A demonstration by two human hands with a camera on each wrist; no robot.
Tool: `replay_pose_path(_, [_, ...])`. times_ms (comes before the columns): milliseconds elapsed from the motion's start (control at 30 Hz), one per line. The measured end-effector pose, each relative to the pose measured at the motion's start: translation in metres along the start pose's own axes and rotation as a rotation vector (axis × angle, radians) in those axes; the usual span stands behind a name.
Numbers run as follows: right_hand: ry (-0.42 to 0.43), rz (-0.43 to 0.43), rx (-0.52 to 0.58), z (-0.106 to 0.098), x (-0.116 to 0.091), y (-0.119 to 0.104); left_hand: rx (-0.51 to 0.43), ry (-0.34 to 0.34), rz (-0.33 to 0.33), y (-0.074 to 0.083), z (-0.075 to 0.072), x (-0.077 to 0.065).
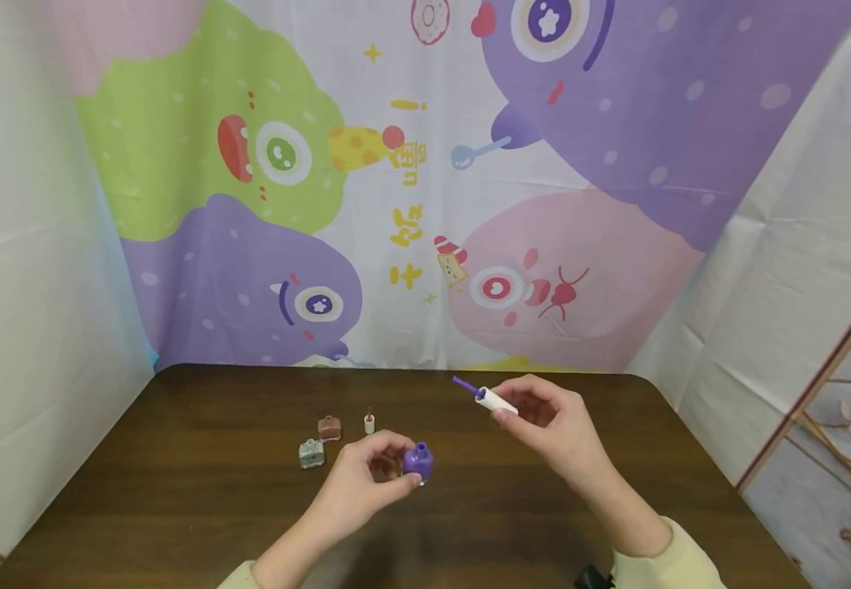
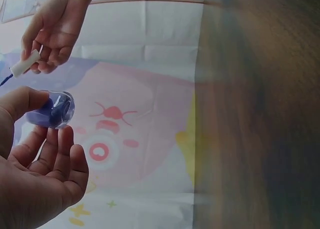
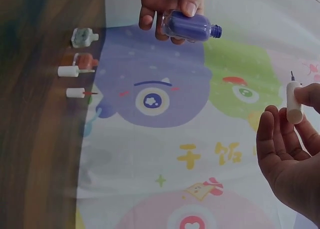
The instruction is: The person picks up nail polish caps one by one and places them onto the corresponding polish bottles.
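Observation:
My left hand pinches an uncapped nail polish bottle of purple polish between thumb and fingers, its open neck pointing up. Higher and to the right, my right hand pinches the white nail polish cap. The cap's purple-coated brush points up and left, apart from the bottle. In the right wrist view, a silvery bottle and a reddish-brown bottle stand uncapped on the table. Two white caps stand near them, brushes upward; the head view shows only one, beside the left hand.
The dark wooden table reaches back to a hanging cloth printed with cartoon monsters. Pale cloth walls stand at both sides. A small black object shows by the right sleeve at the front.

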State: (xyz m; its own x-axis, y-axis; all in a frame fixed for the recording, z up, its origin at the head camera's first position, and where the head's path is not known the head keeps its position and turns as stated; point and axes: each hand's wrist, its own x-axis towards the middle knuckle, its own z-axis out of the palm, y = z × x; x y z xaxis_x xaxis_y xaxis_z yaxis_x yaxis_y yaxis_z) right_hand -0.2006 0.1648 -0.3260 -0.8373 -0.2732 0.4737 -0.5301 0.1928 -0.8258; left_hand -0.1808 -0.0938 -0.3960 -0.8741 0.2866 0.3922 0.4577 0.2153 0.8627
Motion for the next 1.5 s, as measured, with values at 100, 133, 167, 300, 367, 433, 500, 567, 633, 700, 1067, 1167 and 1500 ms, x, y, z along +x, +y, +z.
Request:
replay_pose_path(100, [-0.007, -0.009, 0.006, 0.0011, -0.0014, 0.0022, 0.004, 0.003, 0.012, -0.0013, 0.001, -0.0018])
replay_pose_path(133, [-0.008, -0.014, 0.009, 0.0015, -0.0018, 0.0029, 0.008, 0.005, 0.015, -0.0021, 0.0013, -0.0023])
replay_pose_path(167, [-0.01, -0.021, 0.009, 0.0018, -0.0022, 0.0035, 0.011, 0.006, 0.017, -0.0029, 0.0017, -0.0028])
replay_pose_path(300, [-0.012, -0.064, 0.002, 0.0029, -0.0037, 0.0054, 0.029, 0.011, 0.021, -0.0052, 0.0031, -0.0041])
replay_pose_path(367, [-0.015, -0.084, -0.002, 0.0033, -0.0043, 0.0061, 0.036, 0.013, 0.014, -0.0052, 0.0036, -0.0043])
replay_pose_path(433, [-0.018, -0.093, -0.002, 0.0034, -0.0047, 0.0069, 0.039, 0.013, 0.005, -0.0046, 0.0039, -0.0044])
replay_pose_path(500, [-0.027, -0.091, -0.004, 0.0035, -0.005, 0.0074, 0.043, 0.014, 0.01, -0.0041, 0.0039, -0.0047])
replay_pose_path(567, [-0.041, -0.092, -0.008, 0.0036, -0.0053, 0.0081, 0.043, 0.016, 0.017, -0.0035, 0.0039, -0.0051])
replay_pose_path(633, [-0.055, -0.097, -0.012, 0.0039, -0.0058, 0.0085, 0.045, 0.019, 0.033, -0.0035, 0.0039, -0.0056])
replay_pose_path(700, [-0.07, -0.111, -0.01, 0.0043, -0.0062, 0.0088, 0.045, 0.022, 0.045, -0.0035, 0.0042, -0.0059])
replay_pose_path(1067, [-0.105, -0.216, -0.075, 0.0065, -0.0068, 0.0096, 0.07, 0.03, 0.043, -0.0027, 0.0086, -0.0063])
replay_pose_path(1167, [-0.112, -0.22, -0.113, 0.0069, -0.0068, 0.0087, 0.067, 0.034, 0.05, -0.0031, 0.0089, -0.0062])
replay_pose_path(1500, [-0.132, -0.24, -0.23, 0.0076, -0.0083, 0.0099, 0.048, 0.035, 0.05, -0.0004, 0.0085, -0.0058])
